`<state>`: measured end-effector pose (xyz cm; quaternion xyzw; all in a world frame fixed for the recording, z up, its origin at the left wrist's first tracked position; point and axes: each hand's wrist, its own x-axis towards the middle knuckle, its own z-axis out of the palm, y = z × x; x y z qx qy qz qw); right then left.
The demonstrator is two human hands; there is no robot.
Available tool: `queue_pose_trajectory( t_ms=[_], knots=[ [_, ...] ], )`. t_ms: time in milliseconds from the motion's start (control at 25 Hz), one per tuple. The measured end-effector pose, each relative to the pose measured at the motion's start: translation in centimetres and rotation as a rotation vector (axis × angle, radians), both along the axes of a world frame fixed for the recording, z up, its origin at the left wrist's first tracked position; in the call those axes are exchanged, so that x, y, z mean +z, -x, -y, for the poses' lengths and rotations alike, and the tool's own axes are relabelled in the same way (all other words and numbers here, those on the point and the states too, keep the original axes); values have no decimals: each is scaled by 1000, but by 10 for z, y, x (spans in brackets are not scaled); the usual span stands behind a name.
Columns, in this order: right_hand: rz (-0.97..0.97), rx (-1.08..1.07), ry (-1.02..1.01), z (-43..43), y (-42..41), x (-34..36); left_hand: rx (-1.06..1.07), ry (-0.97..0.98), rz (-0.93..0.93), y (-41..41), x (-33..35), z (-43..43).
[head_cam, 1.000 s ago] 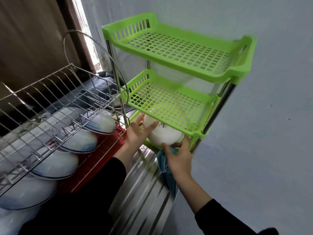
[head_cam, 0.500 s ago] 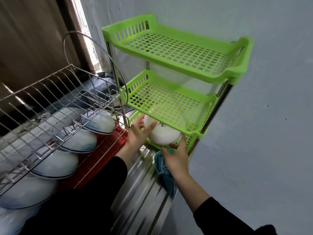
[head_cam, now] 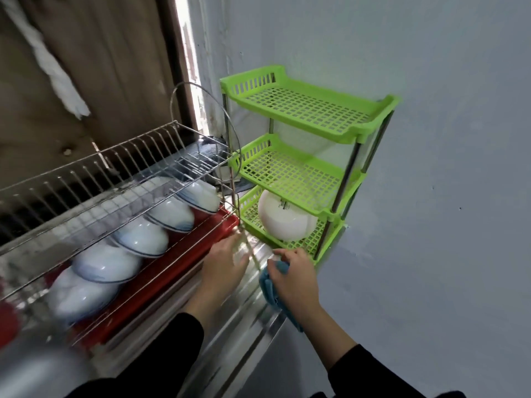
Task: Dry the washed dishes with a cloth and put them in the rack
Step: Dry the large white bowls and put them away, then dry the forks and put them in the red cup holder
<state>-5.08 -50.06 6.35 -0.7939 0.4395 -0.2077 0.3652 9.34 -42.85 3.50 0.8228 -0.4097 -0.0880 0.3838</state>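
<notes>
A white bowl (head_cam: pixel 283 222) sits base up on the bottom shelf of the green plastic rack (head_cam: pixel 370 130), probably inverted so any last damp drains through the grid. Just in front, the right hand (head_cam: pixel 298 280) grasps the blue cloth (head_cam: pixel 271 285), seemingly ready for another dish. The blurred left hand (head_cam: pixel 227 265) hovers released over the steel surface (head_cam: pixel 244 334). Alongside, a wire rack (head_cam: pixel 115 168) carries a row of tilted blue-rimmed bowls (head_cam: pixel 140 239) above a red tray (head_cam: pixel 172 271).

My left hand (head_cam: pixel 227 267) stretches forward, palm down, fingers straight and loosely spread, holding nothing; motion blur softens its outline. Just beside it, my right hand (head_cam: pixel 297 278) sits knuckles up, fingers curled round a bunched blue cloth (head_cam: pixel 270 285). Both forearms are bare below black sleeves (head_cam: pixel 175 349).
</notes>
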Motion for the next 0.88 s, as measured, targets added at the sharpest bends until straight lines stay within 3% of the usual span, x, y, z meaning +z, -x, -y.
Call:
queue_pose_trajectory(
  t_ms=[320, 480, 880],
  knots=[
    [-64, 292, 163, -83, 20, 4, 229, -244, 178, 49, 2, -141],
    [-62, 453, 202, -137, 17, 1, 373, -358, 162, 72, -1, -223],
    [-6, 869, 247, -300, -5, 6, 727, -441, 190, 115, 14, -415]
  ],
)
